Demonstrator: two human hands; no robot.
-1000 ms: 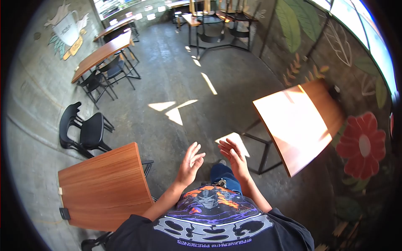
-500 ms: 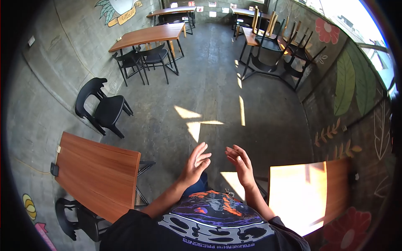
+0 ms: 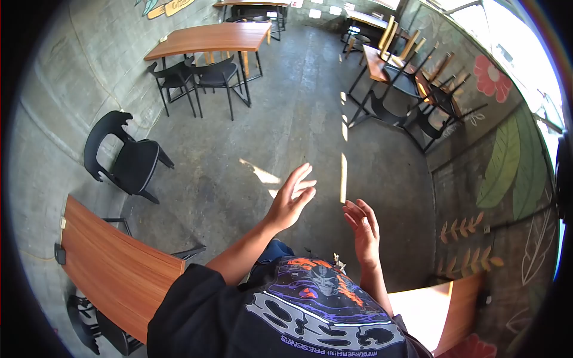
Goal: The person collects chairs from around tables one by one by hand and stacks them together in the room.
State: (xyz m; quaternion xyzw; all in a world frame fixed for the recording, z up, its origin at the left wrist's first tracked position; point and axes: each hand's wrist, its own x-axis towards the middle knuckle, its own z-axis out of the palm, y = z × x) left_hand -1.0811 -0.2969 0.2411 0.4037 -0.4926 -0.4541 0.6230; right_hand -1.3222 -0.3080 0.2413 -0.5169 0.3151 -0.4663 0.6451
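Observation:
My left hand is raised in front of my chest at the centre of the view, fingers apart and nothing held. To its right and slightly lower, my right hand is also up, its fingers loosely extended and empty. The two hands do not touch each other or any object. Beneath them show my dark printed shirt and the grey concrete floor.
A wooden table stands at the lower left, a sunlit table at the lower right. A black chair is by the left wall. Farther off are a table with chairs and a table bearing upturned chairs.
The view has shifted forward along the room, and the near tables sit lower in it. My left hand has risen and reached farther out; my right hand has moved a little rightward in view.

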